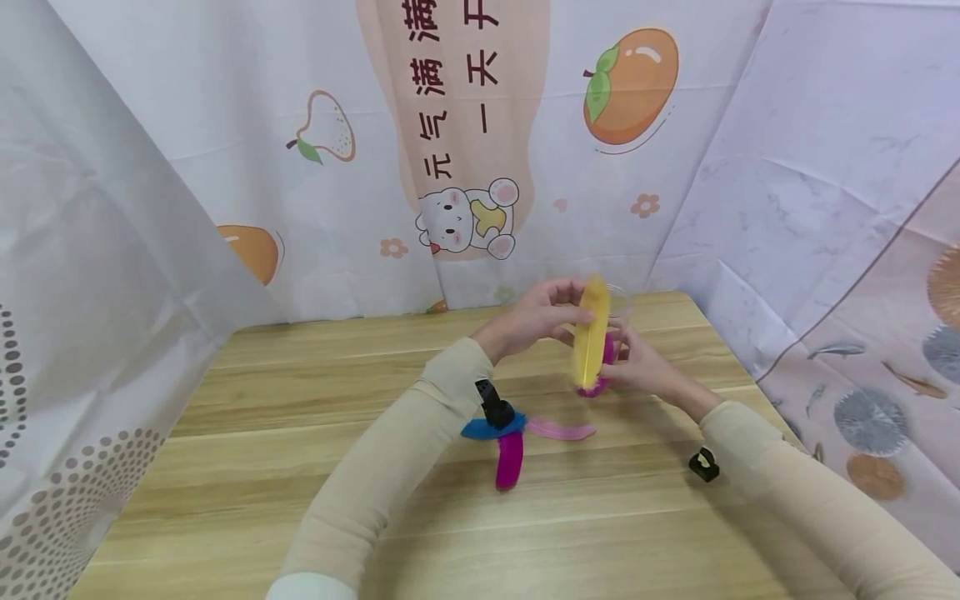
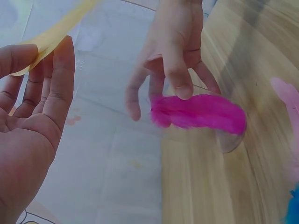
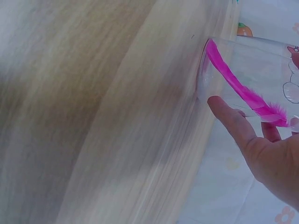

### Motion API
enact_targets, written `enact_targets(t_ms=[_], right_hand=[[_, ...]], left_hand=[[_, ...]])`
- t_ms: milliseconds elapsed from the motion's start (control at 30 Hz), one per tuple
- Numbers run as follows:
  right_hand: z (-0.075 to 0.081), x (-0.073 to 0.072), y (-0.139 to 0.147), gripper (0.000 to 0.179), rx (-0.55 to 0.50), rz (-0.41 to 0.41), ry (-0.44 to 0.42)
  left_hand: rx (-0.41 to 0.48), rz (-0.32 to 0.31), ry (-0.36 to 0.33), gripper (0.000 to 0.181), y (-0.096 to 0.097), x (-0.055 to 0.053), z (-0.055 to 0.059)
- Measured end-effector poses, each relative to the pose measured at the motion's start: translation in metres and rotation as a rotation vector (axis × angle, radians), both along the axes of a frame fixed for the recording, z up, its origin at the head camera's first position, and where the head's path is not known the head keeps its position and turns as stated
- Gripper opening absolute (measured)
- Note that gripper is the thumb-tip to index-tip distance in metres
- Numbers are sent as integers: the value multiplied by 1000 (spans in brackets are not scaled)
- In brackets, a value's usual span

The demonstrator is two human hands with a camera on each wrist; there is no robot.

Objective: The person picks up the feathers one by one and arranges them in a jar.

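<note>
My left hand (image 1: 536, 317) pinches a yellow feather (image 1: 591, 333) between thumb and fingers, and the feather stands nearly upright in the head view. Close on the right, my right hand (image 1: 637, 364) grips a clear cup (image 3: 261, 60) around its side, with the cup's base near the table. A magenta feather (image 3: 238, 86) lies along the cup's length and appears to be inside it. In the left wrist view the right thumb sits just above this feather. The yellow feather partly hides the cup in the head view.
On the wooden table (image 1: 300, 467) lie a blue feather (image 1: 480, 429), another magenta feather (image 1: 510, 460) and a pink feather (image 1: 561, 430), their ends together below the left wrist. A printed curtain (image 1: 330, 208) stands behind the table, and another curtain (image 1: 810, 208) borders its right side.
</note>
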State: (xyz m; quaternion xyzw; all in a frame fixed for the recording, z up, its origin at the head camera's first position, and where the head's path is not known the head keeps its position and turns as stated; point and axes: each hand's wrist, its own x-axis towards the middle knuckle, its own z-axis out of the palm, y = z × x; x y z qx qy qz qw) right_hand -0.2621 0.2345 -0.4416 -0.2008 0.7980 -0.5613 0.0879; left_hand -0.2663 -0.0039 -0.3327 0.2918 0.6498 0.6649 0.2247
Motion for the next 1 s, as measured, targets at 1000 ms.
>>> enact_targets(t_ms=[1000], right_hand=[[-1,-1,1,80,41,-23,23]], left_hand=[[-22,42,108,23,10,-6,17]])
